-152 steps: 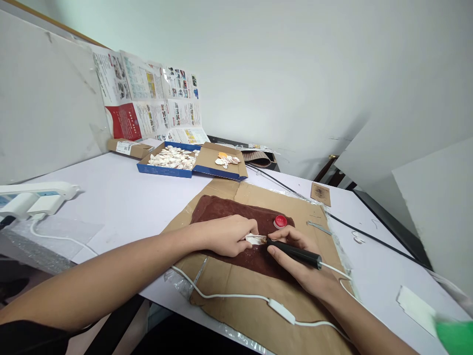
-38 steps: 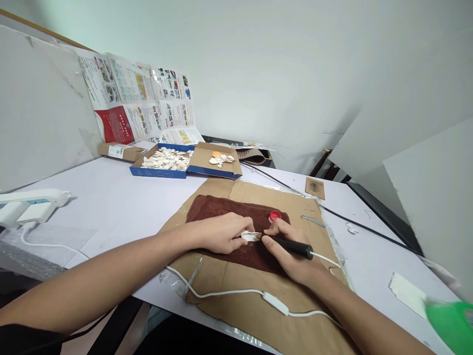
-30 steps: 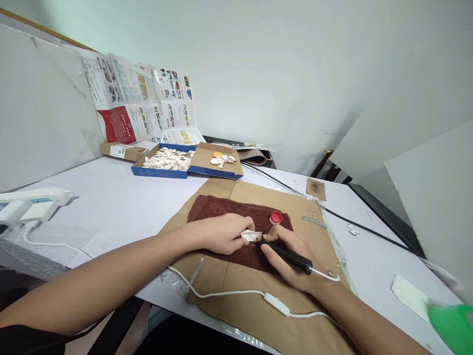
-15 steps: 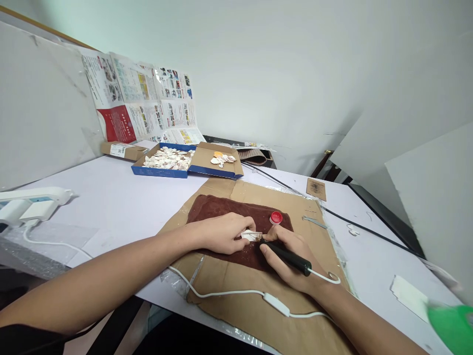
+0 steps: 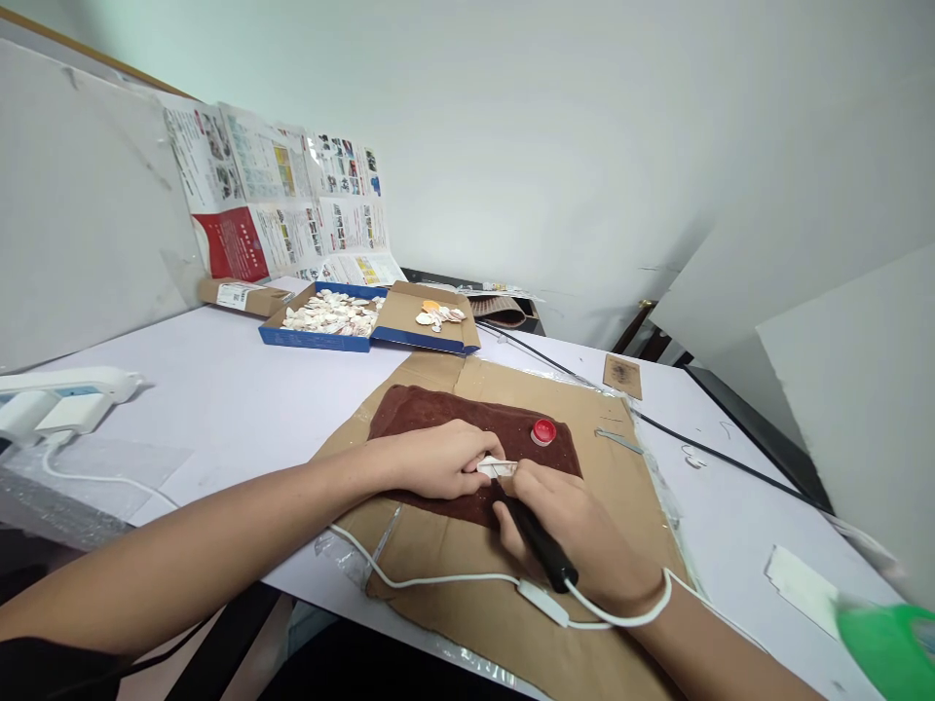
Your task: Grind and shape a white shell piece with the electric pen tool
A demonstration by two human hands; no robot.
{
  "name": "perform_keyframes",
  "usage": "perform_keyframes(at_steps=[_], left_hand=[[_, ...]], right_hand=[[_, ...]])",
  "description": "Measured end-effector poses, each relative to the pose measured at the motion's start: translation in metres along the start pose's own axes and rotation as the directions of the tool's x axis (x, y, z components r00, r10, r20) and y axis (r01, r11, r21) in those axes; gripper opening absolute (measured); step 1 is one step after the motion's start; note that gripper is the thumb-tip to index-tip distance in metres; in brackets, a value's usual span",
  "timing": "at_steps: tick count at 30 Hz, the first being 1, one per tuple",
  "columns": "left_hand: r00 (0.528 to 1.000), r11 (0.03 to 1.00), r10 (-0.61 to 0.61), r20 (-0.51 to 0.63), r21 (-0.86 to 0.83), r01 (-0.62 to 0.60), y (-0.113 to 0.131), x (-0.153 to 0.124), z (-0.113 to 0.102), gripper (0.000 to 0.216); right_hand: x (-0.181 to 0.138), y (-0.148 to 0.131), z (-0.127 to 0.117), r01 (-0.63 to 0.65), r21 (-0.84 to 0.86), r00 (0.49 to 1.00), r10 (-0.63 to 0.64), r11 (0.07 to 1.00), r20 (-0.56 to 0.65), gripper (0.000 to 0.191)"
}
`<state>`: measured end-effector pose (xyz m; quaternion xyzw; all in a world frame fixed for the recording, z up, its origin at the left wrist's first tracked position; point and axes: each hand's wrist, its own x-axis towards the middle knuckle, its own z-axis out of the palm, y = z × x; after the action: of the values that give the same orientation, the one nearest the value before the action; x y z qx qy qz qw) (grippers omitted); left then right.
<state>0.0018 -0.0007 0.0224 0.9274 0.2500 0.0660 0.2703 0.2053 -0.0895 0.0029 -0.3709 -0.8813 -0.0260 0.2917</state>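
Here | left hand [image 5: 445, 461] pinching white piece [image 5: 500, 469] | right hand [image 5: 580, 521] gripping black tool [image 5: 539, 545] | blue box [image 5: 314, 341]: heaped white flakes [image 5: 334, 313]

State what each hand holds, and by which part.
Left hand: white piece, by its left end. Right hand: black corded tool, by its front half.

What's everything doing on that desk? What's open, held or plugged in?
Left hand: pinching white piece
Right hand: gripping black tool
Blue box: open, shell-like bits inside
Box lid: folded back
Red pot: upright; can't tell if lidded
Brown cloth: lying on cardboard
Power strip: adapters plugged in
Cord switch: can't tell on or off
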Motion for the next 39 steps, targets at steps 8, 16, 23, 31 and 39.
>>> perform_keyframes(at_steps=[8, 16, 23, 31, 39], left_hand=[[0.997, 0.996, 0.071, -0.015, 0.051, -0.071, 0.0, 0.002, 0.0, 0.009], [0.998, 0.998, 0.063, 0.005, 0.029, -0.064, -0.007, 0.002, -0.001, 0.036], [0.997, 0.997, 0.08, -0.021, 0.002, -0.08, -0.008, 0.004, 0.0, 0.033], [0.994, 0.995, 0.101, -0.04, -0.008, -0.101, -0.008, 0.003, 0.0, 0.018], [0.999, 0.999, 0.036, -0.006, -0.017, -0.036, -0.006, 0.001, -0.003, 0.037]], right_hand=[[0.018, 0.003, -0.005, -0.342, 0.171, 0.94, 0.335, 0.924, 0.067, 0.022], [0.006, 0.024, -0.013, -0.561, 0.365, 0.821, 0.555, 0.743, 0.133, 0.027], [-0.001, 0.002, 0.0, -0.104, 0.082, 0.994, 0.105, 0.991, -0.006, 0.015], [0.018, 0.007, -0.006, -0.434, 0.158, 0.901, 0.428, 0.887, 0.073, 0.027], [-0.005, 0.019, -0.008, -0.366, 0.296, 0.928, 0.371, 0.882, 0.042, 0.026]])
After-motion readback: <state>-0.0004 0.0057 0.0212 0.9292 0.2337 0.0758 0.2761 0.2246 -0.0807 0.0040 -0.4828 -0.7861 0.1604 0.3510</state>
